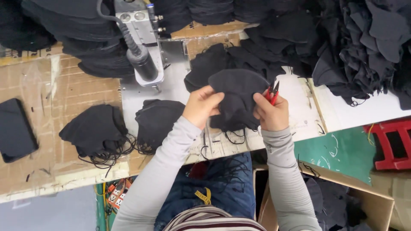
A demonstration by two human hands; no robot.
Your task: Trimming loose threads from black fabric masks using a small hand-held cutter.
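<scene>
head | left hand (201, 105) pinching left edge of black mask (237, 98), held above worktop (299, 107) | right hand (269, 113) gripping mask's right edge, red snips (272, 91) clamped in same fist | mask stacks (124, 126) lie left | machine (143, 42) behind | box (342, 201) below right

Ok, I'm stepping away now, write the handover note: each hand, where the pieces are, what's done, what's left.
Left hand: gripping the left edge of the black fabric piece.
Right hand: pinching its right edge, with red-handled snips in the same hand.
Done, by the look of it: two stacks of black pieces on the table, left of the hands.
Left: the large dark pile at upper right, probably still to be handled.
</scene>
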